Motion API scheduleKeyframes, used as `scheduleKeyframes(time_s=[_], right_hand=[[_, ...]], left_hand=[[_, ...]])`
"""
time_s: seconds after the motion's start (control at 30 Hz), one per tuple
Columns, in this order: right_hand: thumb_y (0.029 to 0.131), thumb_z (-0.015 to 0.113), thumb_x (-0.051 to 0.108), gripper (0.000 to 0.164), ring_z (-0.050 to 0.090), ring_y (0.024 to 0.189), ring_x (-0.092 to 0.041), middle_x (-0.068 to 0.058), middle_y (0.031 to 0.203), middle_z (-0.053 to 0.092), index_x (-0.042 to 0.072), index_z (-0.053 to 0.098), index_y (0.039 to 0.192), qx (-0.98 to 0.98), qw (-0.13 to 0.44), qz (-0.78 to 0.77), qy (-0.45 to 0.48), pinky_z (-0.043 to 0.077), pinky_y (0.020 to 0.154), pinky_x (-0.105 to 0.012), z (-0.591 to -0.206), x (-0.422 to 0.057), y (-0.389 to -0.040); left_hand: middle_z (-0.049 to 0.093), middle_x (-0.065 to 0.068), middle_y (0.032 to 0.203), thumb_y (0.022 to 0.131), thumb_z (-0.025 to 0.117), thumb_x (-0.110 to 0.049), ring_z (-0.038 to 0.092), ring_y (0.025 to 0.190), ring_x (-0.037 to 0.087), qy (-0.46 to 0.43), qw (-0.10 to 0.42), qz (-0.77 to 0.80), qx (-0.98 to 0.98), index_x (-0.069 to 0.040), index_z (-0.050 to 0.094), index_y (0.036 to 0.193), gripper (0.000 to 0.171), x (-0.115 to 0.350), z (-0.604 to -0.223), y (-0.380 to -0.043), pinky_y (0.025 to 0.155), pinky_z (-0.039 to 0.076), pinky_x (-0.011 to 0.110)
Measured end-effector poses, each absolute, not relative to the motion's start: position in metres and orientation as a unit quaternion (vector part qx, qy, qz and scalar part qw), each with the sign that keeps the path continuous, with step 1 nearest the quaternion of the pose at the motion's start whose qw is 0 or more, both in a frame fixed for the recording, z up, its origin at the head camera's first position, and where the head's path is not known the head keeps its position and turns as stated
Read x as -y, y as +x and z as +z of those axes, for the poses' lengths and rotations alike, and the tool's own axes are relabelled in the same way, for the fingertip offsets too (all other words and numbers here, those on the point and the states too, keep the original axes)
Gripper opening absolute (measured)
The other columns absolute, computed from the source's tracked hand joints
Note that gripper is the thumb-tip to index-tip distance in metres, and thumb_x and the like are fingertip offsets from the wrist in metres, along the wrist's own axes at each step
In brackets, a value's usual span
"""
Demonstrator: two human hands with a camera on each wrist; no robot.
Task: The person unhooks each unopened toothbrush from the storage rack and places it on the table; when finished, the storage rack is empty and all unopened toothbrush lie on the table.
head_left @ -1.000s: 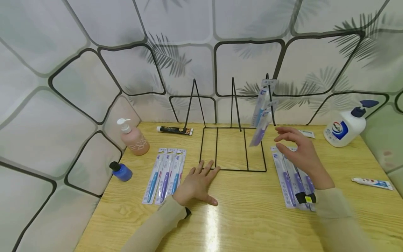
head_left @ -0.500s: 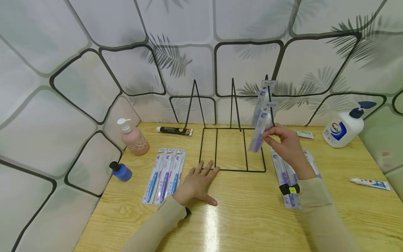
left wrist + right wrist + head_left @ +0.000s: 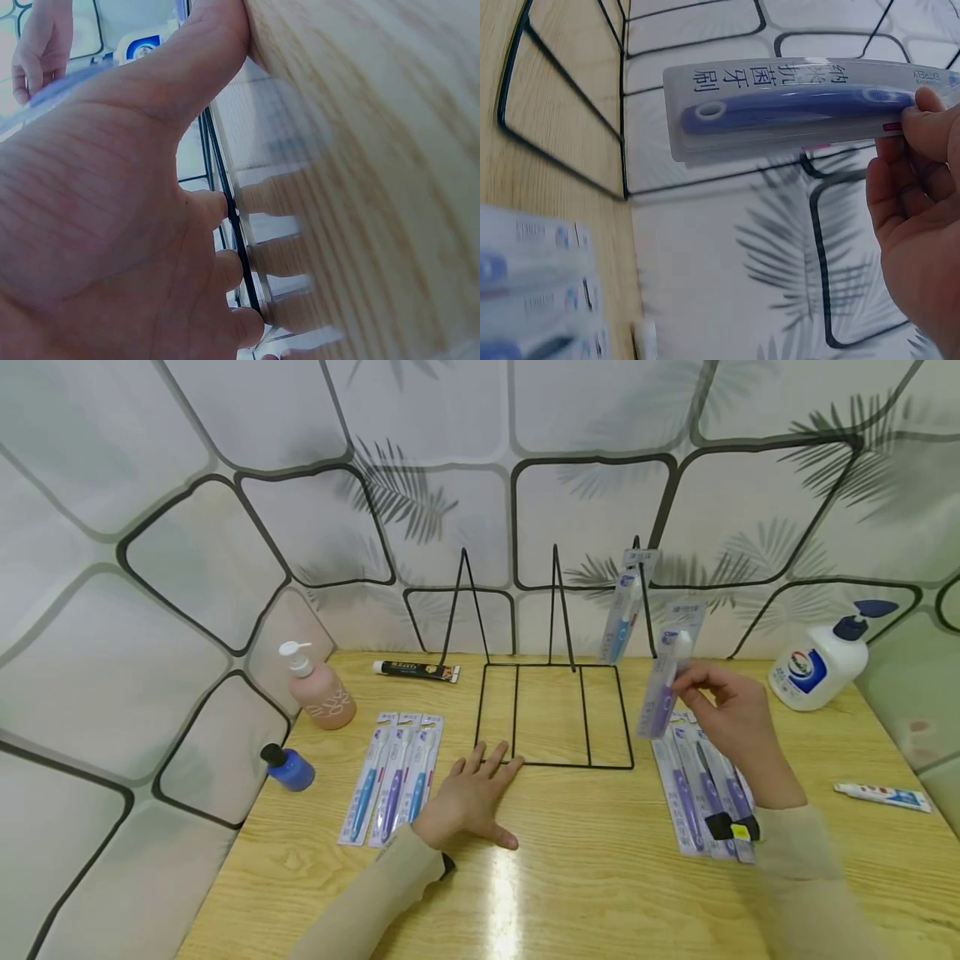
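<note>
My right hand (image 3: pixel 731 718) pinches a packaged purple toothbrush (image 3: pixel 663 685) between thumb and fingers, to the right of the black wire rack (image 3: pixel 555 765). In the right wrist view the purple handle shows through the clear pack, with the thumb on its near side. Another packaged toothbrush (image 3: pixel 621 614), blue, hangs from the rack's right hook. My left hand (image 3: pixel 468 802) lies spread on the table, fingertips at the rack's front bar. In the left wrist view several fingers of the left hand (image 3: pixel 112 217) reach that bar. Below my right hand lie several packaged purple toothbrushes (image 3: pixel 684 789), partly covered by my wrist.
Three packaged toothbrushes (image 3: pixel 390 777) lie left of the left hand. Around them stand a pink pump bottle (image 3: pixel 322 693) and a blue bottle (image 3: pixel 292 771). A black toothpaste tube (image 3: pixel 416 671) lies behind; a white pump bottle (image 3: pixel 817 664) and another tube (image 3: pixel 885 796) are at right.
My right hand reached the purple toothbrush hanging at the front of the right hook, took hold of it and drew it off to the right. The left hand has not moved.
</note>
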State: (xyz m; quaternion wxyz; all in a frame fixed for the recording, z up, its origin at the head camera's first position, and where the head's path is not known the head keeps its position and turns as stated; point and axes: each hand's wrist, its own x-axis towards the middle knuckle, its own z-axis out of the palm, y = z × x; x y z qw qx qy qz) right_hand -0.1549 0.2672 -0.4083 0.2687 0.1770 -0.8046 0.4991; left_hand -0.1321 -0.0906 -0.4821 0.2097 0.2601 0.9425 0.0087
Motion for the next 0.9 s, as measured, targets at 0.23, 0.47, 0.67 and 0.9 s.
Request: scheduleKeyframes(time_s=[0.23,0.47,0.67,0.9], right_hand=[[0.09,0.065,-0.013,0.011,0.058,0.079,0.014,0.033,0.089,0.061,-0.004,0.069,0.093,0.863,0.247,0.432,0.086,0.045,0.072,-0.001,-0.409,-0.314,-0.139],[0.098,0.06,0.0,0.01,0.05,0.074,0.019,0.038,0.086,0.052,-0.001,0.064,0.107,0.914,0.177,0.365,0.001,0.043,0.063,-0.003,-0.426,-0.374,-0.132],[0.099,0.059,0.007,0.013,0.045,0.069,0.011,-0.014,0.093,0.07,-0.003,0.063,0.107,0.949,0.092,0.3,-0.036,0.041,0.056,-0.012,-0.452,-0.411,-0.129],[0.102,0.054,0.013,0.024,0.055,0.072,-0.015,-0.025,0.096,0.067,-0.008,0.061,0.111,0.96,-0.023,0.269,-0.069,0.043,0.055,-0.025,-0.468,-0.428,-0.124]], left_hand=[[-0.003,0.001,0.174,0.068,0.077,-0.076,0.0,0.16,0.035,0.262,0.213,0.015,-0.941,-0.032,0.005,0.165,0.129,0.091,-0.481,-0.132,0.126,0.018,0.059],[-0.002,0.002,0.174,0.069,0.077,-0.075,0.001,0.16,0.036,0.264,0.213,0.019,-0.941,-0.031,0.006,0.165,0.128,0.092,-0.481,-0.133,0.126,0.018,0.06],[-0.003,0.002,0.174,0.068,0.077,-0.075,0.0,0.16,0.037,0.264,0.218,0.027,-0.939,-0.031,0.006,0.165,0.128,0.093,-0.481,-0.133,0.126,0.018,0.06],[-0.001,0.002,0.174,0.069,0.077,-0.075,0.001,0.16,0.036,0.266,0.216,0.024,-0.939,-0.031,0.007,0.165,0.127,0.093,-0.481,-0.132,0.126,0.018,0.06]])
